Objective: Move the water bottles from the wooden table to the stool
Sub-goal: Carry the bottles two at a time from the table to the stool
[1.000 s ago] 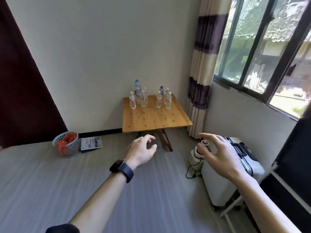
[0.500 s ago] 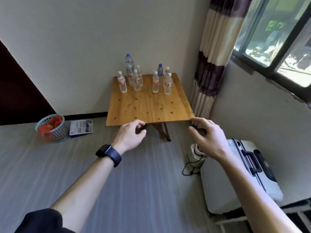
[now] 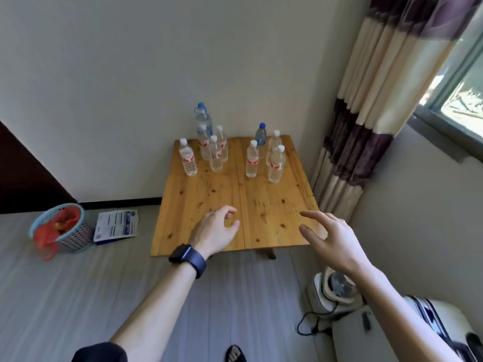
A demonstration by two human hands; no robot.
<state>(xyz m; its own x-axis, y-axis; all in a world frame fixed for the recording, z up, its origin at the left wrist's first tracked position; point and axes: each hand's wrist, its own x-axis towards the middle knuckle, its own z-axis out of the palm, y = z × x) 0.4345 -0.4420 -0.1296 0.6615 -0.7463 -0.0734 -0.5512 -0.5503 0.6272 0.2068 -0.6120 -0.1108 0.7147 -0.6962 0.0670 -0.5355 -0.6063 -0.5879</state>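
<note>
Head view puts both your hands over the near end of the desk (image 3: 209, 194), neither holding anything. Your left hand (image 3: 214, 228) has its fingers loosely curled, thumb close to the forefinger. Your right hand (image 3: 332, 239) is spread wide with the fingers nearly straight. The bottles (image 3: 276, 163) stand upright well beyond your fingertips, at the far end of the desk near the wall. They form two clusters, one ahead of your left hand with a big bottle (image 3: 202, 121) behind it, and one ahead of your right. The stool is not in sight, so I cannot tell you where you will carry them.

The step, as I judge it, is the reach for the first pick. Go for the front bottles nearest each hand, because reaching past them to the back row risks toppling the close-packed ones. Open your left hand wider before it arrives. Wrap each bottle round the body at the label, not the cap, and lift straight up clear of its neighbours before drawing back. They look full, so expect some weight. One bottle per hand seems the safer load.
</note>
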